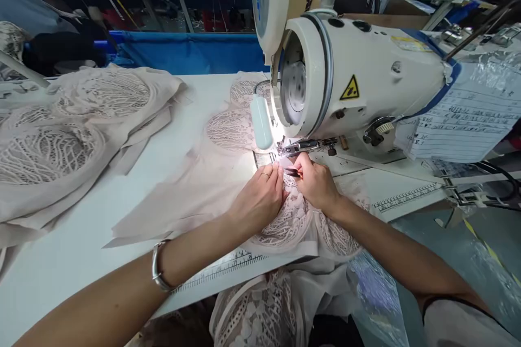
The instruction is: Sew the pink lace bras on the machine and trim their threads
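A pale pink lace bra (280, 222) lies across the sewing table, partly under the needle area of a white sewing machine (366, 76). My left hand (262, 192) pinches the bra's fabric edge just in front of the presser foot. Close beside it, my right hand (315, 181) is closed around small thread snips (292, 172), their dark blades pointing left towards the left fingertips. A small lamp (261, 122) lights this spot. Sheer mesh fabric (183, 190) spreads to the left of my hands.
More lace bras (81, 130) are piled on the left of the white table (163, 276). Another lace piece (260, 309) hangs over my lap. A measuring scale (228, 267) runs along the front edge. A handwritten paper (464, 108) hangs at right. Part of another person (36, 5) shows at upper left.
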Action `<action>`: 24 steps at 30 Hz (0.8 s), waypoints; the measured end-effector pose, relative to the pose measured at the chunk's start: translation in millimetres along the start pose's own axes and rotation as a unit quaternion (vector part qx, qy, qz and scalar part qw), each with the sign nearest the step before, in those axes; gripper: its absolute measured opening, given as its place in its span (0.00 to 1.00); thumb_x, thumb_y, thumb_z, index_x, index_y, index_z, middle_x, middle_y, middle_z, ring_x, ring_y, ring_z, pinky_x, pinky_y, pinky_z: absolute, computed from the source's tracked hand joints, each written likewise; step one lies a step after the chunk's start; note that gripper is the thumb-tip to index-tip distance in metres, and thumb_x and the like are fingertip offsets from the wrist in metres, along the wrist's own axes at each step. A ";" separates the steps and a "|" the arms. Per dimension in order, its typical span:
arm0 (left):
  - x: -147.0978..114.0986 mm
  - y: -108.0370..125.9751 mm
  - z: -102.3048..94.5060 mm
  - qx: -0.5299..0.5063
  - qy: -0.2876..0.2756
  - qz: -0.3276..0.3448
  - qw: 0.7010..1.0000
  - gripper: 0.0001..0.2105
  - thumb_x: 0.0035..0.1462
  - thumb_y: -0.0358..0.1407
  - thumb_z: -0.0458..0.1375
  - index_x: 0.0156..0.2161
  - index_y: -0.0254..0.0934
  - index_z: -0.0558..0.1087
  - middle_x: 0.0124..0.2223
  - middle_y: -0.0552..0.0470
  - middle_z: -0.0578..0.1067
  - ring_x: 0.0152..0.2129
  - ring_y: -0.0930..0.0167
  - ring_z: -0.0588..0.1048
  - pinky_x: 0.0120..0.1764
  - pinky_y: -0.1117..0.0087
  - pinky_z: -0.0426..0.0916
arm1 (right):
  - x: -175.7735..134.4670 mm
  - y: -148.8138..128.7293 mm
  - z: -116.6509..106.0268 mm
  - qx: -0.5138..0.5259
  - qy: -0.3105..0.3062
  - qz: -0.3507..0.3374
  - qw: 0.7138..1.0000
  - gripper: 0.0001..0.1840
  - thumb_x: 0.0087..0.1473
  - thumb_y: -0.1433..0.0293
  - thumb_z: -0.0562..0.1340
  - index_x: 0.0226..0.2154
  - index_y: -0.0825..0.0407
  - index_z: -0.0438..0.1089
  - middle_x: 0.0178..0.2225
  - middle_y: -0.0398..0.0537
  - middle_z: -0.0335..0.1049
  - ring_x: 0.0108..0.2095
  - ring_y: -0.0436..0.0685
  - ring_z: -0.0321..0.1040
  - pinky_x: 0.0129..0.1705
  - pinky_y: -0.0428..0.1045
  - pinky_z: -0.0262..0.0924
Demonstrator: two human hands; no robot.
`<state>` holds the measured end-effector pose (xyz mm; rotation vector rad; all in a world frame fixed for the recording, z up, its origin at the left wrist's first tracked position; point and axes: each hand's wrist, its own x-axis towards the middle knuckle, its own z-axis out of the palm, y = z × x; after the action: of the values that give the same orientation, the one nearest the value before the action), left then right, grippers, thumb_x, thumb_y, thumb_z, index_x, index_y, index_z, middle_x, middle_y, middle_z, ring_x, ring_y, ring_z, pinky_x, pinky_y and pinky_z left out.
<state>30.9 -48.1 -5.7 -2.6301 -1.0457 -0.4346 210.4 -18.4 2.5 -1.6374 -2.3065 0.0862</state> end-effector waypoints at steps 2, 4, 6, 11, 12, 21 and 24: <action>1.7 -2.1 0.1 -0.009 -0.004 0.012 1.000 0.21 0.70 0.33 0.45 0.52 0.12 0.72 0.53 0.22 0.75 0.50 0.51 0.75 0.52 0.54 0.67 | -0.7 0.6 2.3 -0.026 0.004 -0.039 0.999 0.07 0.61 0.75 0.55 0.37 0.54 0.68 0.25 0.47 0.74 0.23 0.55 0.68 0.28 0.48 0.50; 3.0 -4.6 -0.2 -0.027 -0.001 0.011 1.000 0.18 0.70 0.32 0.46 0.48 0.17 0.74 0.54 0.23 0.75 0.49 0.53 0.75 0.48 0.55 0.68 | -1.1 0.9 3.5 -0.052 0.021 -0.079 0.995 0.09 0.63 0.76 0.53 0.39 0.55 0.68 0.24 0.47 0.74 0.23 0.54 0.67 0.27 0.48 0.50; 3.7 -7.3 -1.0 -0.046 0.009 0.003 0.999 0.16 0.70 0.32 0.47 0.43 0.23 0.76 0.54 0.26 0.76 0.45 0.54 0.75 0.43 0.57 0.68 | -1.3 0.8 3.8 -0.068 0.046 -0.117 0.990 0.11 0.65 0.76 0.51 0.40 0.55 0.69 0.27 0.49 0.75 0.24 0.54 0.67 0.28 0.48 0.52; 5.5 -13.3 -2.5 -0.058 0.018 0.002 0.998 0.16 0.69 0.33 0.48 0.43 0.26 0.77 0.54 0.30 0.76 0.42 0.55 0.74 0.40 0.58 0.66 | -1.7 0.8 2.6 -0.079 0.076 -0.184 0.977 0.19 0.69 0.75 0.47 0.37 0.57 0.73 0.27 0.50 0.73 0.27 0.53 0.67 0.31 0.48 0.56; 5.8 -14.0 -2.4 -0.060 0.019 0.001 0.998 0.16 0.69 0.33 0.48 0.45 0.25 0.76 0.55 0.31 0.76 0.42 0.55 0.74 0.40 0.57 0.66 | -2.1 1.2 2.6 -0.079 0.072 -0.189 0.976 0.20 0.69 0.74 0.47 0.38 0.57 0.74 0.28 0.50 0.73 0.28 0.53 0.67 0.32 0.47 0.57; 4.1 -15.3 -1.8 -0.057 -0.003 -0.034 0.998 0.23 0.70 0.38 0.46 0.59 0.20 0.69 0.60 0.33 0.73 0.51 0.53 0.71 0.52 0.54 0.63 | -4.7 2.3 3.2 -0.088 0.020 -0.155 0.984 0.21 0.67 0.74 0.50 0.54 0.60 0.73 0.31 0.52 0.75 0.30 0.56 0.71 0.31 0.49 0.61; 3.3 -14.7 -2.5 -0.039 -0.015 -0.044 0.998 0.25 0.71 0.40 0.45 0.60 0.21 0.69 0.60 0.32 0.72 0.54 0.53 0.70 0.55 0.52 0.61 | -3.4 0.8 1.0 -0.089 -0.004 -0.135 0.987 0.21 0.67 0.74 0.51 0.56 0.59 0.72 0.33 0.52 0.76 0.31 0.56 0.71 0.32 0.48 0.62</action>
<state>22.5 -36.7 -0.1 -2.6736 -1.1820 -0.4648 211.8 -21.2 0.6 -1.3840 -2.5826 -0.1793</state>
